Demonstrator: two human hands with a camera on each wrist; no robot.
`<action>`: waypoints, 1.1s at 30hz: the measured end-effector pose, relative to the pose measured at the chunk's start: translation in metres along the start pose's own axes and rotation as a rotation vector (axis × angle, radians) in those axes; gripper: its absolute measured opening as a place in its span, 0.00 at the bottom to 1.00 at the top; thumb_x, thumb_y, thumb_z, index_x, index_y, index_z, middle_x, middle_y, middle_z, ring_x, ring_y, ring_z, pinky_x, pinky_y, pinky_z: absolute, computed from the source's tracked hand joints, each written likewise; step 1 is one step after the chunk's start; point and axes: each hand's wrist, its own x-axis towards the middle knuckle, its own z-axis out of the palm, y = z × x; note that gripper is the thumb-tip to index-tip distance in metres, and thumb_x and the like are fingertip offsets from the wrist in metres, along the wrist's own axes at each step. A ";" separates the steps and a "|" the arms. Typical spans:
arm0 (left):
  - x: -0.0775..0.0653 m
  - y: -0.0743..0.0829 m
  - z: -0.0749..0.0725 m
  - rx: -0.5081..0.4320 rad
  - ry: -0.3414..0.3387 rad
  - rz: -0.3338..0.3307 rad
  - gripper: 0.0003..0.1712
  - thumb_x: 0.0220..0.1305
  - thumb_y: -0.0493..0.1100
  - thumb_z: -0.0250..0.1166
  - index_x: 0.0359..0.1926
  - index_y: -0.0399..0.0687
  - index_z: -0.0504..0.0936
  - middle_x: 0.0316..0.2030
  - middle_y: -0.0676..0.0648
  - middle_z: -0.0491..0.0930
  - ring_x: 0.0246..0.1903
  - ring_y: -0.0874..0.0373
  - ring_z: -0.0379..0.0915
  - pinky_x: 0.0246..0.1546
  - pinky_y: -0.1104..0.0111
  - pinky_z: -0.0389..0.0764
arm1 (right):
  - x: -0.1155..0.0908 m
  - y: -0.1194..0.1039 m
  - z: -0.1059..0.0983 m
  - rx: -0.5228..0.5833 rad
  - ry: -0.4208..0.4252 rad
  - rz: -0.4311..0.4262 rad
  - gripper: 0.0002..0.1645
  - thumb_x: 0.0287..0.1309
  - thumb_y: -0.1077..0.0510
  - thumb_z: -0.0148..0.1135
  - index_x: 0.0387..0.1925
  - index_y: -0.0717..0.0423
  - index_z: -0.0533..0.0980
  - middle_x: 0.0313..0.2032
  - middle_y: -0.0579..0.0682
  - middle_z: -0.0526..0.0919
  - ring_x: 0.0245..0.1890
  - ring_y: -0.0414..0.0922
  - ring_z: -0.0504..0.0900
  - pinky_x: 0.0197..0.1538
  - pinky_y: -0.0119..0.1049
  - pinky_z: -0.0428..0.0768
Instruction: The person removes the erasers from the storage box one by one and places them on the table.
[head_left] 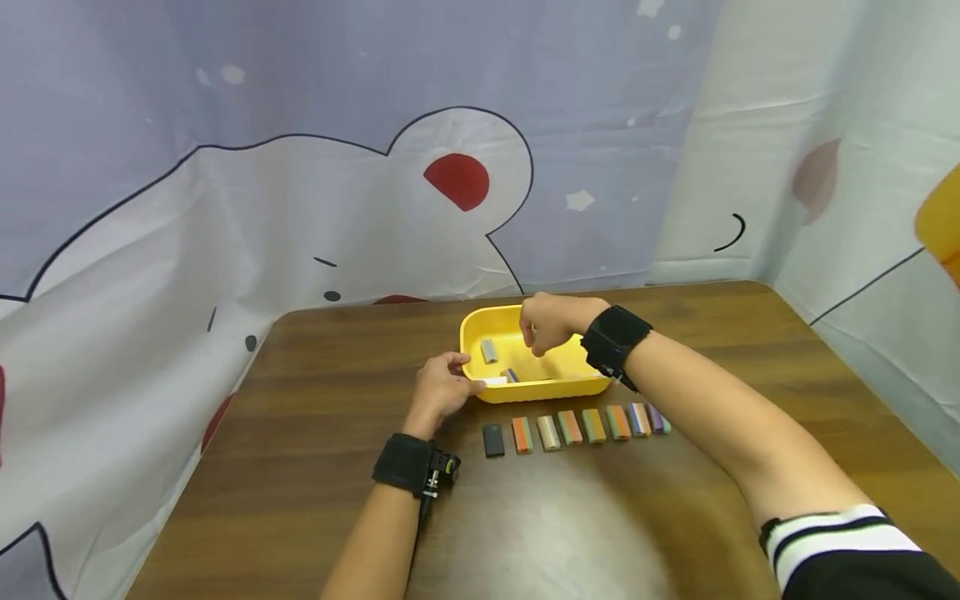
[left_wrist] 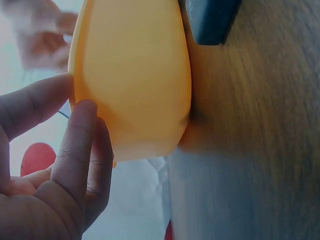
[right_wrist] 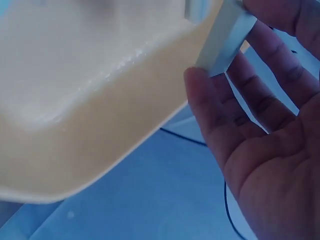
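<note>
A yellow plastic tub (head_left: 540,389) stands on the table. My left hand (head_left: 442,387) holds its left end; in the left wrist view, fingertips (left_wrist: 82,112) lie against the rim and outer wall. Over the tub's interior is my right hand (head_left: 553,321), its fingers pointing down. The right wrist view shows it pinching a small pale rectangular block (right_wrist: 227,40) between thumb and fingertips. Inside the tub lie a grey block (head_left: 489,351), a blue-and-white one (head_left: 512,376) and a white piece (head_left: 495,381) by the near wall.
In front of the tub runs a row of several small blocks: a black one (head_left: 493,441) at the left, then striped ones such as an orange-and-green block (head_left: 522,435), ending in a purple one (head_left: 659,419). A printed curtain (head_left: 360,225) hangs behind the wooden table (head_left: 337,375).
</note>
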 end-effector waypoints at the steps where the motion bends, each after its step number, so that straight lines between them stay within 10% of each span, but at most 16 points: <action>1: 0.001 0.000 -0.001 0.003 0.001 0.002 0.30 0.52 0.37 0.75 0.57 0.37 0.77 0.48 0.38 0.77 0.41 0.50 0.78 0.37 0.64 0.80 | -0.007 0.001 -0.001 0.013 0.013 -0.006 0.05 0.54 0.60 0.68 0.34 0.53 0.85 0.42 0.48 0.83 0.33 0.44 0.77 0.37 0.37 0.77; 13: 0.001 0.003 -0.019 0.005 0.011 -0.004 0.31 0.54 0.39 0.73 0.60 0.37 0.75 0.51 0.37 0.76 0.45 0.47 0.77 0.41 0.61 0.79 | -0.086 0.022 0.001 0.049 0.179 -0.082 0.07 0.46 0.67 0.69 0.28 0.54 0.81 0.41 0.51 0.78 0.39 0.50 0.76 0.42 0.44 0.76; 33: -0.004 0.004 -0.024 -0.002 -0.002 -0.060 0.32 0.56 0.40 0.72 0.62 0.39 0.73 0.54 0.38 0.73 0.48 0.46 0.75 0.45 0.59 0.77 | -0.154 0.078 0.073 0.197 0.178 0.103 0.15 0.40 0.70 0.71 0.23 0.50 0.75 0.42 0.53 0.79 0.36 0.49 0.76 0.39 0.43 0.77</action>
